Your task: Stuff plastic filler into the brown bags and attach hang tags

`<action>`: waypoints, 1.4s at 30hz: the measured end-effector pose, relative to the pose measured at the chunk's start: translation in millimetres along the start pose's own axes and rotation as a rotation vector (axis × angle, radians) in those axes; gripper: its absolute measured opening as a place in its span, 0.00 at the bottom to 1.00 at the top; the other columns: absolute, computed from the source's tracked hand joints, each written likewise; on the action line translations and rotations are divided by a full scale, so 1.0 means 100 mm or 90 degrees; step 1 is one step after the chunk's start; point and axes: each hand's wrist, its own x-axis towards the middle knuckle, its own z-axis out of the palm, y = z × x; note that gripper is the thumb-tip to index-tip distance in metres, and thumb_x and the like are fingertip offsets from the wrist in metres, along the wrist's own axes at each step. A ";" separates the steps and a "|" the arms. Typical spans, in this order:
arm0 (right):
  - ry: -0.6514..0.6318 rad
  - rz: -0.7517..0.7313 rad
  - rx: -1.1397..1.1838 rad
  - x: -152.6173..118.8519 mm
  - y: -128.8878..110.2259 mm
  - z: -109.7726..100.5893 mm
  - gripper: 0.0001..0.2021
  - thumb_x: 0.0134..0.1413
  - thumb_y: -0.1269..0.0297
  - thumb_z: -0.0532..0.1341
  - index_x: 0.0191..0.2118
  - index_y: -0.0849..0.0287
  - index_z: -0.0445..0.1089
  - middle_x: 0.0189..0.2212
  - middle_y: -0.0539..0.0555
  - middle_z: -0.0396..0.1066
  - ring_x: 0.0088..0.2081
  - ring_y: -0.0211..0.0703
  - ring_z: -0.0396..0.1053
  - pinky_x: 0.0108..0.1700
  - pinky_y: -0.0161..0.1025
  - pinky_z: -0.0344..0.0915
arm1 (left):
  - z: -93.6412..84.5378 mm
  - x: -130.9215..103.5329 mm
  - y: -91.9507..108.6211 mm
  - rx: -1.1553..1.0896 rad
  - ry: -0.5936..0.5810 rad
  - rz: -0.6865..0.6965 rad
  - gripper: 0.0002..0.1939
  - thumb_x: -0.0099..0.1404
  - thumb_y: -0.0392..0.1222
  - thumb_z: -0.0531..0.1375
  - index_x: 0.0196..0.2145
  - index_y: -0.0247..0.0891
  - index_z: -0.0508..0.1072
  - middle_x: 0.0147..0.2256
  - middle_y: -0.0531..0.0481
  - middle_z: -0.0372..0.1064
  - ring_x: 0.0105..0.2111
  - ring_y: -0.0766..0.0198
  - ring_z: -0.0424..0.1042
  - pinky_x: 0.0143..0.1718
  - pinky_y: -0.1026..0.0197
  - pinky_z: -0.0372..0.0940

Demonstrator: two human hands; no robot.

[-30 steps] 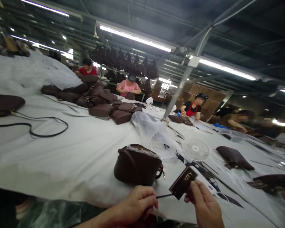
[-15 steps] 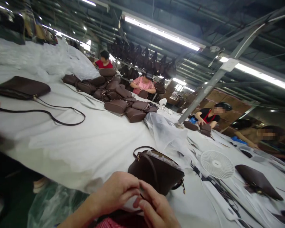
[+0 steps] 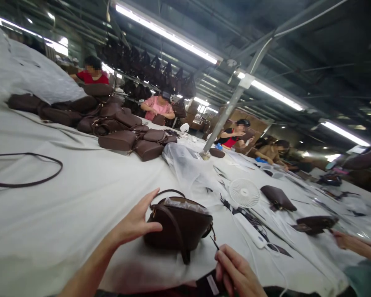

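— While the left hand (image 3: 136, 222) lies spread against the near end of the small dark brown leather handbag (image 3: 181, 225), what is it doing with its fingers?

— They are open and stretched out, thumb pressed to the bag's side, fingers reaching up toward the rim. It touches the bag but does not close around it. The bag stands upright on the white cloth-covered worktable (image 3: 80, 198), near the front edge, with its thin brown strap (image 3: 173, 231) looped over the top and down the front.

— And the right hand (image 3: 235, 272)?

— Lower, at the table's edge, just beside the bag and apart from it. Its fingers are pinched together on a thin dark stick-like tool (image 3: 214, 243) whose tip points up toward the bag's right end. Below that hand lies a dark flat tag with a pale label (image 3: 208, 284), partly hidden; I cannot tell whether the hand touches it.

— What lies beyond the bag?

— Crumpled clear plastic wrapping (image 3: 188, 169) just behind it, then a small white round desk fan (image 3: 244, 192) to the right with a white cable running forward. Past the fan sits a flat brown pouch (image 3: 278, 197). Farther back on the left is a heap of dark brown handbags (image 3: 117, 132), well apart from the hands, and a long loose dark strap (image 3: 27, 173) curves across the cloth at far left.

— Anyone else?

— A co-worker's forearm (image 3: 355, 245) comes in at the right edge, and several seated people work along the far side of the table.
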 end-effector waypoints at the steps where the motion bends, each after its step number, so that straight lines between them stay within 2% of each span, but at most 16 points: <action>1: 0.022 0.033 0.071 0.01 0.06 -0.06 0.26 0.49 0.36 0.60 0.32 0.58 0.65 0.27 0.51 0.74 0.18 0.32 0.65 0.19 0.29 0.57 | 0.02 0.06 0.02 -0.014 -0.015 -0.007 0.47 0.51 0.42 0.66 0.65 0.38 0.53 0.65 0.40 0.52 0.63 0.48 0.53 0.65 0.45 0.47; 3: 0.066 0.060 0.225 0.06 0.10 -0.08 0.29 0.40 0.38 0.67 0.37 0.59 0.68 0.38 0.57 0.76 0.34 0.43 0.75 0.35 0.37 0.70 | 0.17 0.07 0.07 -0.018 -0.009 -0.030 0.42 0.53 0.40 0.64 0.64 0.40 0.55 0.61 0.41 0.60 0.60 0.48 0.60 0.62 0.46 0.53; 6: 0.054 -0.014 0.338 0.23 -0.05 0.05 0.29 0.39 0.41 0.70 0.42 0.59 0.70 0.45 0.59 0.74 0.49 0.51 0.71 0.53 0.45 0.66 | 0.66 -0.15 0.01 0.054 0.043 0.012 0.36 0.60 0.40 0.61 0.65 0.43 0.55 0.57 0.42 0.65 0.57 0.47 0.65 0.59 0.46 0.60; 9: 0.000 -0.119 0.218 0.49 -0.41 0.08 0.20 0.50 0.45 0.64 0.36 0.58 0.70 0.38 0.54 0.73 0.44 0.47 0.70 0.48 0.42 0.66 | 1.35 -0.41 -0.23 0.156 -0.026 0.282 0.36 0.65 0.34 0.57 0.67 0.49 0.50 0.63 0.42 0.56 0.61 0.47 0.59 0.59 0.50 0.61; 12: -0.014 -0.174 0.008 0.76 -0.77 0.00 0.16 0.55 0.48 0.59 0.29 0.57 0.65 0.30 0.49 0.70 0.36 0.43 0.67 0.42 0.39 0.64 | 1.86 -0.41 -0.45 0.240 -0.037 0.306 0.40 0.65 0.34 0.58 0.68 0.48 0.42 0.67 0.37 0.43 0.66 0.40 0.44 0.59 0.43 0.59; 14: -0.015 -0.222 -0.155 0.91 -0.93 -0.03 0.15 0.57 0.51 0.54 0.26 0.57 0.61 0.27 0.49 0.67 0.34 0.42 0.65 0.40 0.39 0.62 | 2.00 -0.26 -0.49 0.224 -0.072 0.302 0.50 0.59 0.40 0.65 0.69 0.41 0.37 0.67 0.31 0.39 0.66 0.35 0.41 0.60 0.39 0.55; 17: 0.053 -0.314 -0.405 1.07 -1.01 0.03 0.14 0.60 0.57 0.49 0.25 0.55 0.58 0.23 0.48 0.64 0.29 0.42 0.63 0.35 0.39 0.58 | 1.95 -0.04 -0.39 0.166 -0.075 0.308 0.51 0.54 0.43 0.67 0.68 0.38 0.43 0.67 0.30 0.39 0.65 0.34 0.43 0.62 0.39 0.51; 21: 0.121 -0.399 -0.603 1.17 -0.88 0.17 0.13 0.64 0.61 0.46 0.29 0.54 0.60 0.22 0.50 0.64 0.25 0.43 0.63 0.31 0.40 0.57 | 1.62 -0.04 -0.07 0.075 -0.070 0.363 0.27 0.60 0.41 0.62 0.57 0.40 0.66 0.61 0.37 0.57 0.59 0.45 0.62 0.56 0.49 0.63; 23: 0.136 -0.445 -0.589 1.20 -0.78 0.18 0.14 0.65 0.60 0.44 0.33 0.55 0.63 0.26 0.54 0.70 0.29 0.46 0.68 0.34 0.41 0.61 | 1.34 -0.08 0.07 0.015 0.001 0.342 0.15 0.63 0.35 0.56 0.48 0.40 0.73 0.50 0.41 0.69 0.48 0.57 0.71 0.48 0.59 0.67; 27: 0.240 -0.553 -0.451 1.19 -0.75 0.07 0.15 0.66 0.58 0.47 0.46 0.57 0.67 0.48 0.60 0.72 0.51 0.51 0.68 0.54 0.50 0.62 | 0.64 -0.01 0.10 0.045 0.305 0.149 0.11 0.65 0.34 0.51 0.34 0.37 0.74 0.36 0.44 0.72 0.38 0.60 0.71 0.40 0.60 0.65; 29: 0.324 -0.614 -0.422 1.13 -0.89 0.02 0.12 0.65 0.59 0.50 0.42 0.56 0.69 0.49 0.59 0.72 0.52 0.52 0.68 0.61 0.56 0.56 | 0.37 0.09 0.00 0.076 0.338 0.019 0.10 0.63 0.36 0.52 0.31 0.37 0.74 0.30 0.47 0.71 0.31 0.61 0.69 0.34 0.61 0.63; 31: 0.358 -0.688 -0.432 1.04 -1.12 0.02 0.10 0.64 0.61 0.53 0.39 0.55 0.71 0.42 0.56 0.74 0.45 0.49 0.71 0.63 0.56 0.53 | 0.22 0.18 -0.12 0.074 0.297 -0.067 0.11 0.62 0.40 0.53 0.31 0.38 0.74 0.29 0.50 0.72 0.29 0.61 0.68 0.33 0.62 0.61; 33: 0.312 -0.745 -0.494 0.96 -1.38 0.09 0.09 0.63 0.63 0.54 0.40 0.54 0.72 0.34 0.53 0.73 0.38 0.45 0.71 0.63 0.54 0.55 | 0.21 0.24 -0.23 0.025 0.217 -0.105 0.12 0.61 0.41 0.53 0.31 0.38 0.76 0.30 0.50 0.74 0.33 0.60 0.70 0.35 0.62 0.61; 37: 0.102 -0.751 -0.666 0.94 -1.71 0.41 0.13 0.65 0.67 0.50 0.38 0.54 0.72 0.27 0.51 0.69 0.32 0.42 0.68 0.61 0.52 0.56 | 0.37 0.28 -0.35 -0.190 0.063 -0.109 0.12 0.54 0.38 0.54 0.32 0.37 0.77 0.33 0.51 0.74 0.38 0.57 0.69 0.41 0.60 0.61; 39: 0.028 -0.723 -0.707 1.01 -1.71 0.56 0.13 0.65 0.69 0.49 0.35 0.56 0.70 0.27 0.51 0.68 0.33 0.43 0.68 0.61 0.52 0.55 | 0.44 0.29 -0.36 -0.314 0.062 -0.101 0.12 0.50 0.37 0.56 0.31 0.36 0.76 0.32 0.51 0.73 0.37 0.58 0.68 0.41 0.60 0.60; 42: 0.001 -0.678 -0.699 1.16 -1.54 0.69 0.12 0.65 0.70 0.49 0.35 0.57 0.67 0.29 0.51 0.68 0.34 0.43 0.69 0.60 0.53 0.55 | 0.51 0.33 -0.34 -0.445 0.130 -0.106 0.08 0.49 0.38 0.57 0.27 0.34 0.74 0.26 0.52 0.68 0.31 0.62 0.64 0.35 0.62 0.58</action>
